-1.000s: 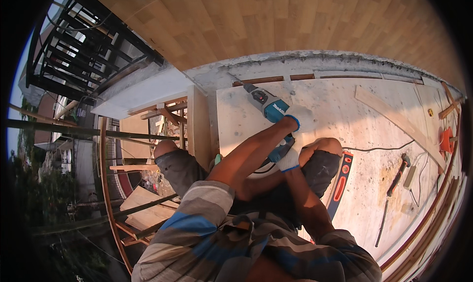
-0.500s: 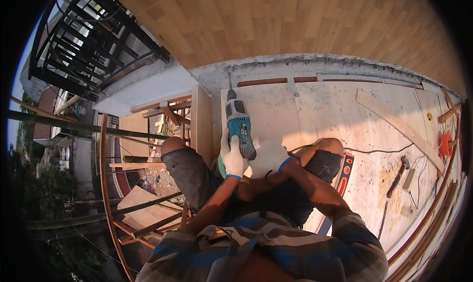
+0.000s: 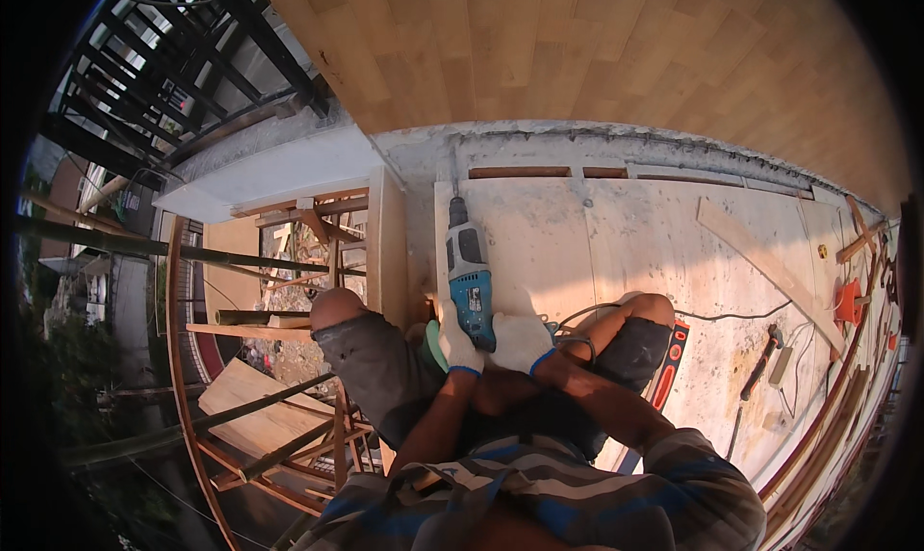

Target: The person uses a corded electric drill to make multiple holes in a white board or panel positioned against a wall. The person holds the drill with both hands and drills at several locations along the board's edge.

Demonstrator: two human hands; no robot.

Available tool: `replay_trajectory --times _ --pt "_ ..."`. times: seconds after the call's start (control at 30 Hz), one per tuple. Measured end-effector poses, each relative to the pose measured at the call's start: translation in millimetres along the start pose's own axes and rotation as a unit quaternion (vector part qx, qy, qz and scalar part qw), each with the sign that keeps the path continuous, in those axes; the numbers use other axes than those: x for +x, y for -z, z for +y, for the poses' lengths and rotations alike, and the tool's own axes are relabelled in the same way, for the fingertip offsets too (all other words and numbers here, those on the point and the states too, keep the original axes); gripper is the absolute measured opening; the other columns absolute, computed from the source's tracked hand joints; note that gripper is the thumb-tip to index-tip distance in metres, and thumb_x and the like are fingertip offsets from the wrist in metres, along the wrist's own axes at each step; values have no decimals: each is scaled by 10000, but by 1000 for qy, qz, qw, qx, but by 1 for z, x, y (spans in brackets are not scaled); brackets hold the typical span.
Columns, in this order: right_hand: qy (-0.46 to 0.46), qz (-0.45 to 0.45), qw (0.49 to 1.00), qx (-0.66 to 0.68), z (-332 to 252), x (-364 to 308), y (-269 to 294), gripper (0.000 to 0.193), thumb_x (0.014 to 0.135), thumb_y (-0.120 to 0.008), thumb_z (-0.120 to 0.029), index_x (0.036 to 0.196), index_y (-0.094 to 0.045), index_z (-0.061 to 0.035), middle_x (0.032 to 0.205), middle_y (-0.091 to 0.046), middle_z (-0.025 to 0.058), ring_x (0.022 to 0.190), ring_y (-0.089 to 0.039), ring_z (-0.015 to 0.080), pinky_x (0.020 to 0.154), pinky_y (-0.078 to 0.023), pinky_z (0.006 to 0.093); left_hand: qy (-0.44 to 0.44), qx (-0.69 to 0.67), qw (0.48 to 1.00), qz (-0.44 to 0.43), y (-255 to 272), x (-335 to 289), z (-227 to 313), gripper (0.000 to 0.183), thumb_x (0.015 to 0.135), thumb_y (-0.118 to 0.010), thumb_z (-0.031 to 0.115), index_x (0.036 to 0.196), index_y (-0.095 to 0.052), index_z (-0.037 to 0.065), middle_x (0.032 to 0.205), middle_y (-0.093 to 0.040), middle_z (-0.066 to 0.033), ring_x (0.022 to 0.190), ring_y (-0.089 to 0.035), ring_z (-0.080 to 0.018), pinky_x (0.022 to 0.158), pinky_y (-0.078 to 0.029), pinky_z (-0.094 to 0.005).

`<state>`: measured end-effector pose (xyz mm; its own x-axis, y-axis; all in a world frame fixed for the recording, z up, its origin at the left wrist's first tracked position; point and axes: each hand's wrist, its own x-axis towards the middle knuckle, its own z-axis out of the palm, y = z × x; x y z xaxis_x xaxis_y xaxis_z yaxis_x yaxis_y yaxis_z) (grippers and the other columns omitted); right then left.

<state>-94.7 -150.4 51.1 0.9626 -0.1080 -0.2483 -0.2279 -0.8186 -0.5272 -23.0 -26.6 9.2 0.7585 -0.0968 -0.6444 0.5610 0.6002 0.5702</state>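
A teal and grey power drill (image 3: 471,296) points away from me between my knees, its long thin bit reaching toward the base of the tiled wall. My left hand (image 3: 458,337), in a white knitted glove, is closed around the left side of its rear body. At the back end of the drill my right hand (image 3: 521,343), gloved the same way, is closed on the handle; its fingertips are hidden. The bit's tip lies close to the rough concrete strip (image 3: 423,161) along the wall, and I cannot tell whether it touches. A round green thing (image 3: 435,347) shows beside my left hand.
Pale wooden boards (image 3: 635,233) lie under me, with a loose plank (image 3: 770,262), a red spirit level (image 3: 666,368), a hammer-like tool (image 3: 760,363) and a black cable (image 3: 731,316) at right. An orange container (image 3: 848,302) stands farther right. Left, timber framing (image 3: 318,219) surrounds an opening with rubble below.
The view has tilted, so the scene sits lower. The drill and both gloved hands have come slightly back toward me. My right hand shows more clearly at the drill's rear.
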Motion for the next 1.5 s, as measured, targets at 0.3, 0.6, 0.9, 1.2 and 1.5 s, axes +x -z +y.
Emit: replay_trajectory --times 0.3,0.6,0.9,1.2,1.5 --pt "-13 3 1000 -2 -14 6 -1 434 935 -741 -453 1039 -753 -32 931 -799 222 876 -797 450 781 -627 571 11 -19 1000 -4 9 9 5 412 1169 -669 379 1351 -682 10 1145 -796 -134 910 -805 -303 795 -687 -448" --pt "11 33 999 6 -18 9 -1 407 879 -784 -440 986 -782 -48 867 -787 207 808 -781 449 766 -630 549 50 -27 998 -16 1 4 16 448 1176 -647 407 1364 -694 3 1179 -800 -147 971 -803 -306 850 -682 -476" --pt "16 40 999 11 -49 -29 54 402 941 -725 -414 1003 -785 -22 988 -798 210 917 -787 429 843 -620 567 -29 91 994 -59 3 -32 28 302 1112 -755 200 1301 -654 -14 1122 -758 -87 923 -755 -186 825 -635 -370" --pt "-55 -26 998 13 -48 -20 29 531 892 -804 -476 1199 -728 -50 1114 -809 226 1053 -793 445 924 -632 540 -17 77 996 -49 37 -2 13 359 1114 -760 227 1378 -735 -14 1128 -776 -50 938 -735 -143 843 -600 -307" --pt "-34 15 996 78 -62 -13 27 510 881 -824 -392 1261 -729 -64 1170 -799 238 1104 -778 450 960 -623 532 -2 95 995 -3 28 -3 29 251 1106 -772 274 1132 -784 25 1010 -769 -27 836 -725 -127 758 -589 -311"
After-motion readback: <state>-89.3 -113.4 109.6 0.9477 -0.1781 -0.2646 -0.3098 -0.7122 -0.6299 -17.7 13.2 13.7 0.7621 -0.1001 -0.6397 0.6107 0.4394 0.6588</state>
